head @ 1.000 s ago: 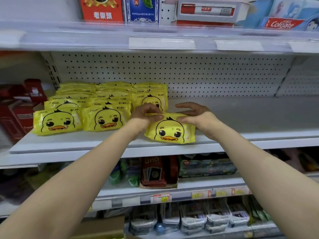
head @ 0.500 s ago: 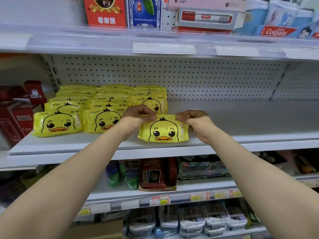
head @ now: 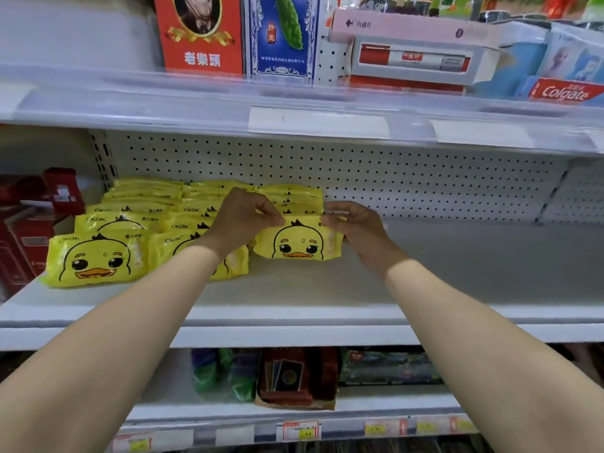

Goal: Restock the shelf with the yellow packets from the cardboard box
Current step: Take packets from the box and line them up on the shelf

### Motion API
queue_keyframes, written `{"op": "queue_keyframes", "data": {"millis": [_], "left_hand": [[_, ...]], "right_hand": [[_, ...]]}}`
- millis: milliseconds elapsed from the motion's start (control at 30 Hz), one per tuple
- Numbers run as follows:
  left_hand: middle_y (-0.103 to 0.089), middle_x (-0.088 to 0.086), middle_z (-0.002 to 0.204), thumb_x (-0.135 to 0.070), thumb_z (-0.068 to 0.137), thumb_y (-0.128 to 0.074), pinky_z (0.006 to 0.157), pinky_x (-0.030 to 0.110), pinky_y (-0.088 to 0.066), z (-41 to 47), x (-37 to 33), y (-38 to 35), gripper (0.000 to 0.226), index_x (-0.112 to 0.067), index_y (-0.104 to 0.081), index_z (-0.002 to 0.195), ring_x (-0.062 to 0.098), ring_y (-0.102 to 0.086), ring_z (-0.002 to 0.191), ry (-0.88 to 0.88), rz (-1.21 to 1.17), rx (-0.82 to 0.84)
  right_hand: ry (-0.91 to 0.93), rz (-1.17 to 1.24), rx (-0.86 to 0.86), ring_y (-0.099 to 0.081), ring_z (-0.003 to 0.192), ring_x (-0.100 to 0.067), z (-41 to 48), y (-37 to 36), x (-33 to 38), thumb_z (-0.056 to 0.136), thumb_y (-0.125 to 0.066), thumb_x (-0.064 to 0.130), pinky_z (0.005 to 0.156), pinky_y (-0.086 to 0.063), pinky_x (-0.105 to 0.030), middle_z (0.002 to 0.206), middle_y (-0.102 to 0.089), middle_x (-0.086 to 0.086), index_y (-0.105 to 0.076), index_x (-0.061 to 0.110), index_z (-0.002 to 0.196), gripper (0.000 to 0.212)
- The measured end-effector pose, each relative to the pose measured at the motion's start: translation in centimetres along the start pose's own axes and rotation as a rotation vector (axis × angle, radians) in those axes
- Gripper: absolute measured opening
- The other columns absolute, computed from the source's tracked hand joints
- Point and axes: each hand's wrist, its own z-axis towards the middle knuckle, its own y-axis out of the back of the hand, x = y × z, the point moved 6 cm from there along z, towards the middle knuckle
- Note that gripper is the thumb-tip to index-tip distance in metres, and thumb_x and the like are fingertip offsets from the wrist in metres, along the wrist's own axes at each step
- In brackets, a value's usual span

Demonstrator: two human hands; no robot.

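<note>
A yellow packet with a duck face [head: 299, 241] stands tilted on the white middle shelf [head: 359, 289], at the front of the third row of packets. My left hand [head: 240, 219] pinches its top left corner and my right hand [head: 358, 225] pinches its top right corner. To its left lie three rows of the same yellow packets [head: 94, 256], overlapping back to the pegboard wall. My left forearm hides part of the front packet of the middle row. The cardboard box is not in view.
Red boxes [head: 29, 230] stand at the shelf's left end. The shelf right of the held packet is bare white board [head: 474, 256]. The shelf above holds card boxes [head: 199, 34] and Colgate toothpaste [head: 562, 91]. Card packs [head: 291, 374] sit on the lower shelf.
Both hands have pushed the held packet back and left from the shelf's front edge, up against the third row. The camera has moved closer.
</note>
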Motion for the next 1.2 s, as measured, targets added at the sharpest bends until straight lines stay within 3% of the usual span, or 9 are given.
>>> {"op": "queue_keyframes", "data": {"millis": [100,167,300,500,633,733,933,1067,1200], "left_hand": [[-0.072,-0.003,0.088,-0.034,0.063,-0.087,0.077,0.030,-0.048,2.5,2.1,0.0,0.015,-0.036,-0.072,0.064,0.018,-0.062,0.089,0.018,0.064,-0.074],[-0.070,-0.011,0.079,-0.037,0.062,-0.086,0.086,0.038,-0.049,3.4,3.2,-0.5,0.016,-0.038,-0.070,0.063,0.022,-0.058,0.099,0.019,0.135,-0.086],[-0.059,-0.015,0.073,-0.028,0.068,-0.085,0.080,0.023,-0.031,3.6,3.9,-1.5,0.014,-0.024,-0.075,0.077,0.008,-0.038,0.104,-0.064,0.356,-0.149],[-0.068,-0.005,0.097,-0.043,0.060,-0.086,0.094,0.026,-0.030,4.3,4.8,-1.9,0.031,-0.027,-0.070,0.081,0.022,-0.051,0.111,-0.160,0.511,-0.110],[-0.058,-0.008,0.127,-0.055,0.053,-0.085,0.110,0.038,-0.029,3.6,4.5,-2.6,0.066,-0.031,-0.064,0.111,0.024,-0.035,0.134,-0.150,0.600,0.027],[-0.050,-0.009,0.139,-0.056,0.055,-0.085,0.113,0.035,-0.019,2.9,4.0,-2.8,0.081,-0.032,-0.055,0.127,0.021,-0.025,0.139,-0.116,0.693,0.103],[-0.052,-0.006,0.131,-0.055,0.056,-0.084,0.120,0.042,-0.010,3.3,3.5,-3.0,0.081,-0.033,-0.054,0.128,0.020,-0.032,0.133,-0.153,0.857,0.076],[-0.051,-0.004,0.134,-0.052,0.060,-0.083,0.121,0.042,-0.004,4.0,3.4,-3.2,0.080,-0.031,-0.053,0.130,0.021,-0.029,0.136,-0.142,0.896,0.083],[-0.048,-0.003,0.138,-0.054,0.064,-0.081,0.122,0.042,-0.002,3.8,3.7,-3.4,0.086,-0.031,-0.043,0.138,0.022,-0.027,0.139,-0.118,0.917,0.101]], "right_hand": [[0.018,-0.032,0.004,-0.072,0.080,-0.010,2.5,-0.7,-0.2,0.081,-0.078,0.000,0.071,-0.053,-0.020,0.094,-0.074,-0.002,-0.073,0.007,0.100,0.021],[0.024,-0.065,0.028,-0.072,0.080,-0.009,3.7,-1.0,-0.8,0.082,-0.078,0.001,0.074,-0.052,-0.018,0.096,-0.075,-0.005,-0.074,0.006,0.100,0.020],[0.001,-0.064,0.056,-0.072,0.085,-0.011,4.8,-0.8,-3.0,0.082,-0.078,0.001,0.082,-0.054,-0.026,0.099,-0.075,-0.005,-0.074,0.009,0.100,0.021],[0.002,-0.119,0.035,-0.063,0.113,-0.022,6.0,-0.4,-3.8,0.078,-0.084,0.019,0.101,-0.052,-0.043,0.121,-0.066,-0.003,-0.075,0.037,0.100,0.030],[-0.003,-0.218,0.123,-0.058,0.119,-0.019,6.2,-1.0,-3.7,0.076,-0.086,0.025,0.102,-0.052,-0.038,0.135,-0.052,-0.001,-0.068,0.034,0.122,0.049],[-0.008,-0.271,0.117,-0.056,0.119,-0.015,6.3,-0.9,-3.5,0.076,-0.086,0.025,0.100,-0.051,-0.032,0.132,-0.049,0.001,-0.064,0.022,0.131,0.060],[0.022,-0.289,0.084,-0.059,0.100,-0.008,6.1,-0.3,-3.5,0.075,-0.086,0.024,0.087,-0.051,-0.023,0.122,-0.055,-0.002,-0.067,0.013,0.124,0.054],[0.017,-0.301,0.054,-0.058,0.103,-0.010,6.1,-0.5,-3.7,0.075,-0.087,0.027,0.091,-0.051,-0.028,0.125,-0.051,-0.004,-0.064,0.012,0.128,0.060],[0.039,-0.368,0.090,-0.058,0.110,-0.015,6.0,-0.6,-3.9,0.075,-0.086,0.033,0.087,-0.049,-0.023,0.130,-0.049,-0.005,-0.061,0.024,0.128,0.059]]}}
